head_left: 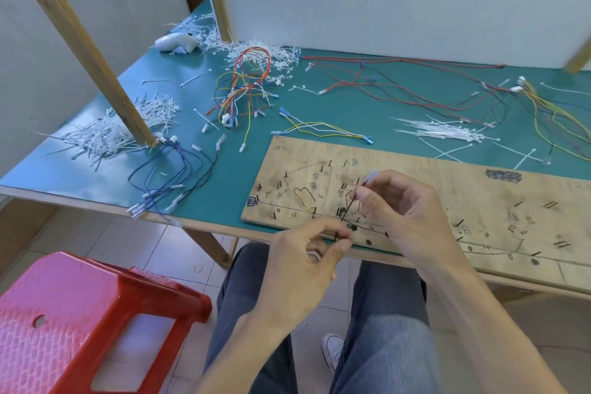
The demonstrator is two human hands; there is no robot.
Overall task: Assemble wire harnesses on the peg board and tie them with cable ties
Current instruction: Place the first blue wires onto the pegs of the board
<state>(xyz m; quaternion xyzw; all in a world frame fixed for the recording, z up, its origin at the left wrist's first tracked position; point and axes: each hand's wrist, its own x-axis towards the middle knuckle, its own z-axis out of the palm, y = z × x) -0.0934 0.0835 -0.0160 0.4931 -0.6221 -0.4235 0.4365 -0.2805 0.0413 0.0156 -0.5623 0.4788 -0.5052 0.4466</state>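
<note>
Table (230, 182), teal-topped, is carrying everything. Flat along its near edge, the peg board (447, 189) is lying directly in front of the seated person. Loose stock is sitting around it: coloured wire bundle (246, 86) well behind the board's left end, blue wires (169, 169) hanging over the front edge to the left, cable ties (441, 131) fanned out just behind the board. Cannot tell whether the dark line near the board's front edge is a pencil mark or a wire already laid. Judging the harness as barely begun.

Both hands are working over the board's left section. Here the right hand (406, 205) is pinching a black wire (350, 205) between thumb and forefinger just below its pale connector (371, 175), which is sticking up past the fingertips. Lower down, the left hand (307, 253) is pinching the same wire at the board's near edge, its other fingers curling loosely. The wire is running straight and slanted between the two pinches.

Notes on doing this step well (judgement):
- Holding tension while lowering, so the wire is dropping beside the pegs (315, 210) and not riding over their tips.
- Seating the connector end at its marked spot first, then feeding the rest along the drawn route with the left hand.
- Leaving ties until every wire of the run is lying together.
- Risk: the thin wire springing off the short pegs if tension is dropping too soon.
</note>
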